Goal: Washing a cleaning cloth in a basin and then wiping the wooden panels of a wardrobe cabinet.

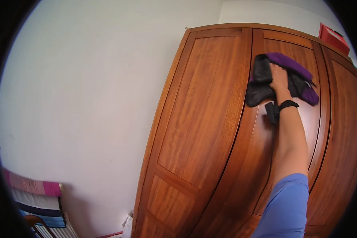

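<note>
My right hand (279, 76) is raised at arm's length before the wooden wardrobe (208, 110). It holds a bundled purple and black soft item (297, 67), a bag or a garment; which one I cannot tell. Part of the item is black and leather-like, and its lower corners hang down on both sides of the wrist. Whether it touches the wardrobe's middle door (288, 119) is unclear. A black band (288, 104) circles my right wrist, with a small black device (271, 111) and a cable beside it. My left hand is out of view.
On top of the wardrobe, at the right, sits a red box (333, 38). A pale wall (86, 89) fills the left. Low at the left, striped textiles (38, 199) hang over a radiator (71, 226), near a wooden chair back (37, 221). A white bag (128, 224) stands beside the wardrobe.
</note>
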Demonstrator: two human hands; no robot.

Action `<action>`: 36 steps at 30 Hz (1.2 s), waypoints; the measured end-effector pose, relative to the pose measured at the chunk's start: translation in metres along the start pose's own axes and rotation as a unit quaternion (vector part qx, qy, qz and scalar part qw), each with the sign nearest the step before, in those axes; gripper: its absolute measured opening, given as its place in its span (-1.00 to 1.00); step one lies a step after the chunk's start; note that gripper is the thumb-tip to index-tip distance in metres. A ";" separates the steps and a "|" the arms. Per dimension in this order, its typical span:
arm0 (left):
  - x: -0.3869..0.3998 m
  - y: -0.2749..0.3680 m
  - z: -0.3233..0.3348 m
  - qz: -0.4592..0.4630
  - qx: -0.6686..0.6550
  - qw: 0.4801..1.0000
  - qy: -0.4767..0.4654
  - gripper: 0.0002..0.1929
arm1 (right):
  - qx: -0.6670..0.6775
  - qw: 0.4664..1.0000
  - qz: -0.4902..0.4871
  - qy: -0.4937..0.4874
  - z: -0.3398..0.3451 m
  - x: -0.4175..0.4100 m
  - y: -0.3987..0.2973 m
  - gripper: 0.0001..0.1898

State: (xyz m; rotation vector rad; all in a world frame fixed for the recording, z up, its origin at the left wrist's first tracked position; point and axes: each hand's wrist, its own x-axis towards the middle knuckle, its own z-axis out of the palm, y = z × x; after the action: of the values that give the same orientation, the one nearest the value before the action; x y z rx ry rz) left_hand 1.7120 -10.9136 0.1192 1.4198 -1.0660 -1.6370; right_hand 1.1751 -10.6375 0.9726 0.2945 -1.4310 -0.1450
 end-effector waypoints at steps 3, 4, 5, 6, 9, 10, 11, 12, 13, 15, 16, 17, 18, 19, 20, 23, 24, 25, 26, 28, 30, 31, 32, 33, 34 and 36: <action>0.011 -0.006 0.007 -0.003 0.017 0.999 -0.029 -0.67 | 0.046 0.997 -0.069 -0.002 0.016 0.006 -0.050 -0.52; 0.006 -0.015 0.009 -0.019 0.021 0.999 -0.025 -0.67 | 0.096 0.992 -0.086 0.007 -0.004 -0.011 -0.082 -0.50; 0.008 -0.021 0.014 -0.022 -0.004 0.999 -0.041 -0.66 | 0.166 0.983 -0.073 -0.022 -0.006 -0.020 -0.089 -0.48; 0.013 -0.024 0.018 -0.023 -0.026 0.998 -0.061 -0.64 | 0.250 0.962 -0.107 -0.026 0.013 -0.027 -0.086 -0.43; 0.005 -0.026 0.029 -0.027 -0.005 0.992 -0.123 -0.61 | 0.313 0.927 -0.206 -0.018 0.020 -0.085 -0.100 -0.39; 0.000 -0.028 0.032 -0.037 0.003 0.992 -0.123 -0.61 | 0.291 0.917 -0.271 0.009 0.005 -0.119 -0.112 -0.39; -0.006 -0.029 0.033 -0.023 0.009 0.989 -0.144 -0.62 | 0.271 0.902 -0.333 0.038 -0.006 -0.153 -0.123 -0.38; -0.013 -0.027 0.033 -0.008 0.014 0.986 -0.169 -0.62 | 0.275 0.901 -0.334 0.025 -0.016 -0.182 -0.133 -0.38; -0.017 -0.020 0.032 -0.017 0.023 0.985 -0.168 -0.62 | 0.355 0.860 -0.350 -0.107 -0.027 -0.212 -0.146 -0.41; -0.037 -0.009 0.028 0.004 0.100 0.976 -0.194 -0.67 | 0.489 0.709 -0.359 -0.359 -0.049 -0.264 -0.162 -0.46; -0.038 -0.017 0.023 -0.005 0.106 0.975 -0.194 -0.67 | 0.492 0.704 -0.358 -0.367 -0.057 -0.283 -0.162 -0.46; -0.035 -0.026 0.015 -0.005 0.107 0.981 -0.163 -0.80 | 0.488 0.653 -0.370 -0.445 -0.065 -0.301 -0.162 -0.43; -0.029 -0.033 0.007 -0.002 0.108 0.985 -0.135 -0.86 | 0.478 0.599 -0.379 -0.518 -0.069 -0.312 -0.161 -0.41; -0.026 -0.040 -0.005 -0.006 0.110 0.985 -0.136 -0.86 | 0.490 0.603 -0.372 -0.507 -0.075 -0.318 -0.148 -0.40; -0.021 -0.047 -0.019 -0.012 0.112 0.985 -0.130 -0.88 | 0.494 0.646 -0.358 -0.459 -0.072 -0.318 -0.127 -0.39; -0.019 -0.053 -0.051 -0.020 0.128 0.985 -0.115 -0.88 | 0.393 0.845 -0.228 -0.280 -0.057 -0.313 -0.027 -0.36; -0.017 -0.055 -0.059 -0.012 0.093 0.991 -0.093 -0.87 | 0.319 0.910 -0.166 -0.206 -0.046 -0.311 0.011 -0.35; -0.011 -0.057 -0.064 -0.003 0.055 0.996 -0.070 -0.86 | 0.238 0.955 -0.106 -0.139 -0.033 -0.311 0.048 -0.34; 0.000 -0.064 -0.067 0.010 0.055 0.997 -0.059 -0.85 | 0.149 0.984 -0.047 -0.083 -0.019 -0.309 0.090 -0.33; 0.013 -0.075 -0.077 0.016 0.036 0.997 -0.064 -0.85 | 0.177 0.979 0.076 -0.069 -0.020 -0.292 0.112 -0.29; 0.016 -0.077 -0.083 0.012 0.051 0.997 -0.063 -0.85 | 0.202 0.973 0.102 -0.036 -0.012 -0.252 0.101 -0.23; 0.013 -0.060 -0.068 0.020 0.048 0.996 -0.072 -0.85 | 0.136 0.989 0.048 0.019 0.007 -0.222 0.110 -0.20; 0.001 -0.038 -0.047 -0.016 0.081 0.992 -0.095 -0.80 | 0.071 0.995 0.014 0.073 0.051 -0.206 0.141 -0.20; -0.003 -0.024 -0.032 -0.050 0.115 0.985 -0.117 -0.72 | 0.004 0.992 -0.021 0.127 0.087 -0.187 0.174 -0.20; -0.004 -0.020 -0.026 -0.036 0.129 0.983 -0.126 -0.74 | 0.083 0.986 0.013 0.141 0.101 -0.151 0.174 -0.21; 0.000 -0.026 -0.016 -0.053 0.098 0.987 -0.114 -0.73 | 0.068 0.990 0.101 0.071 0.096 -0.098 0.149 -0.24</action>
State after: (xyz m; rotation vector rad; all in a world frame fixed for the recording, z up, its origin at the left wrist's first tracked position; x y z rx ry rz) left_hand 1.7282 -10.9049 0.0948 1.4608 -1.3316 -1.8470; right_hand 1.0548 -10.4795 0.9322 0.2645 -1.3228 0.1358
